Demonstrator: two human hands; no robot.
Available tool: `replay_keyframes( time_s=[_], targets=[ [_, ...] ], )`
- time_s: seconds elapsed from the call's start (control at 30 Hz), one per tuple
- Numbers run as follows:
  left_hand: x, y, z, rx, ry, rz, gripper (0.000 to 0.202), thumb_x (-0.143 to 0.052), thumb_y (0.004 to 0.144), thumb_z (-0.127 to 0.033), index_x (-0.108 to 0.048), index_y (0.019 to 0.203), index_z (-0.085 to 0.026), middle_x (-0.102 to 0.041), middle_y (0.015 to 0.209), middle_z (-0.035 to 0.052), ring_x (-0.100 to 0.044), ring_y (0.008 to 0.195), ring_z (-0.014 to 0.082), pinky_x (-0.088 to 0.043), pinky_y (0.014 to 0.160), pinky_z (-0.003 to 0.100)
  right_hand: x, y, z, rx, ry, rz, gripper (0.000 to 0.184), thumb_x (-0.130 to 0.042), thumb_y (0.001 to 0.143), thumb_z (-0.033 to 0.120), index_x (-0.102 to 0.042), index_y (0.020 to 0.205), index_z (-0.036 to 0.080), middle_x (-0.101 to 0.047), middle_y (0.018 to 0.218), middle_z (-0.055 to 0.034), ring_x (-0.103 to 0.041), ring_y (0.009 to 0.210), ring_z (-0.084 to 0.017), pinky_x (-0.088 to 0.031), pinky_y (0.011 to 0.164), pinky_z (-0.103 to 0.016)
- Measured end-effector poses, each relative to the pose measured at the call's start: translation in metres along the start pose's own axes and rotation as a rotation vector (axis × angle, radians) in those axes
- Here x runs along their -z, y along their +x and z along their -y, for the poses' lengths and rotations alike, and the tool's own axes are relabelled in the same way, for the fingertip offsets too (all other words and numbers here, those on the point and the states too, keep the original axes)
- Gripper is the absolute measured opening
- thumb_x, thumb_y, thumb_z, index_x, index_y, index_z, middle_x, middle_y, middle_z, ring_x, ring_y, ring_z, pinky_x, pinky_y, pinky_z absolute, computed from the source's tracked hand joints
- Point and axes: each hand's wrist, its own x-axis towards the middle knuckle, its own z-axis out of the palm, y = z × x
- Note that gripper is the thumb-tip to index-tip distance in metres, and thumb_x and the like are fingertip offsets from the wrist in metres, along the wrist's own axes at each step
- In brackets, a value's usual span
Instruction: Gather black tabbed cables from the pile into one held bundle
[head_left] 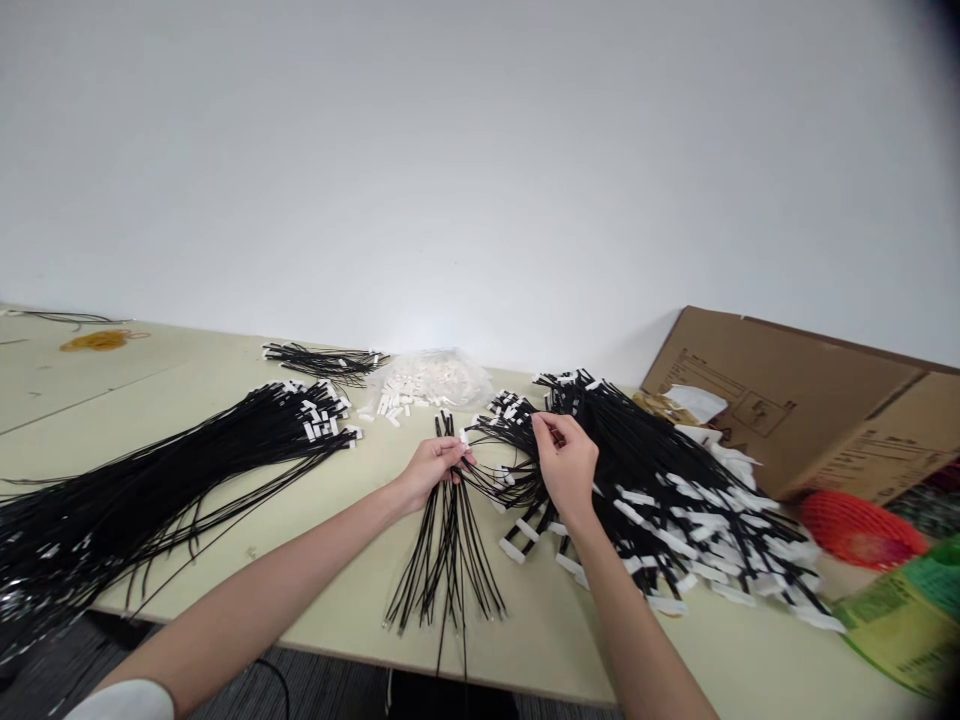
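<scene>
My left hand (435,470) is closed, thumb and fingers pinched on a thin black wire near a small white connector (464,437). Under and below that hand, a loose bunch of black wires (450,560) fans out toward the table's front edge. My right hand (566,460) is closed too, fingertips pressed together in front of the right-hand wires. Whatever its fingers hold, if anything, is too small to make out. Close by on its left lies a cluster of black wires with white connectors (510,410).
A thick pile of black wires (187,460) covers the left side. Behind stands a clear bag of white connectors (439,378). At right are wires with white end pieces (697,520), a cardboard box (795,400), red netting (862,530) and a green-yellow bag (900,620).
</scene>
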Motion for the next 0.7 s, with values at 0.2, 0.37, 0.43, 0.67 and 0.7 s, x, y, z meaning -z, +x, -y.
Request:
replay_keyframes(
  time_s=[0.2, 0.37, 0.43, 0.67, 0.7],
  targets=[
    [0.0011, 0.0017, 0.0029, 0.0, -0.004, 0.002, 0.03, -0.064, 0.067, -0.041, -0.061, 0.072, -0.012, -0.061, 0.074, 0.0061, -0.052, 0.061, 0.0103, -0.037, 0.047, 0.019, -0.0019, -0.0008, -0.0005, 0.022, -0.012, 0.03, 0.023, -0.049, 0.082, 0.031, -0.063, 0.077, 0.014, -0.057, 0.07, -0.0028, -0.049, 0.058, -0.012, -0.04, 0.058, -0.024],
    [0.0011, 0.0024, 0.0038, 0.0, 0.005, 0.003, 0.031, -0.064, 0.066, -0.042, -0.061, 0.072, -0.012, -0.061, 0.074, 0.0062, -0.052, 0.06, 0.0103, -0.037, 0.046, 0.019, -0.003, -0.0005, -0.0008, 0.042, -0.028, 0.053, 0.024, -0.048, 0.082, 0.032, -0.063, 0.076, 0.015, -0.056, 0.068, -0.0027, -0.049, 0.058, -0.012, -0.04, 0.058, -0.024],
    [0.0009, 0.0024, 0.0041, 0.003, 0.001, 0.001, 0.031, -0.065, 0.065, -0.042, -0.061, 0.072, -0.012, -0.062, 0.074, 0.0064, -0.052, 0.06, 0.0105, -0.036, 0.046, 0.018, -0.0031, -0.0008, -0.0013, 0.045, -0.034, 0.059, 0.024, -0.048, 0.082, 0.033, -0.063, 0.076, 0.015, -0.056, 0.067, -0.0025, -0.049, 0.058, -0.012, -0.04, 0.058, -0.024],
    [0.0006, 0.0026, 0.0045, -0.002, 0.001, 0.012, 0.032, -0.065, 0.065, -0.043, -0.061, 0.072, -0.012, -0.062, 0.074, 0.0065, -0.053, 0.059, 0.0105, -0.037, 0.046, 0.018, -0.0042, -0.0023, -0.0017, 0.037, -0.026, 0.092, 0.025, -0.048, 0.082, 0.033, -0.063, 0.077, 0.015, -0.056, 0.067, -0.0025, -0.048, 0.058, -0.012, -0.039, 0.057, -0.024],
    [0.0007, 0.0025, 0.0046, -0.002, 0.003, 0.014, 0.032, -0.065, 0.065, -0.043, -0.061, 0.072, -0.012, -0.062, 0.074, 0.0063, -0.053, 0.059, 0.0104, -0.037, 0.046, 0.018, -0.0046, -0.0023, -0.0016, 0.037, -0.025, 0.097, 0.024, -0.048, 0.082, 0.033, -0.063, 0.077, 0.015, -0.056, 0.068, -0.0025, -0.049, 0.058, -0.012, -0.039, 0.057, -0.024]
  ],
)
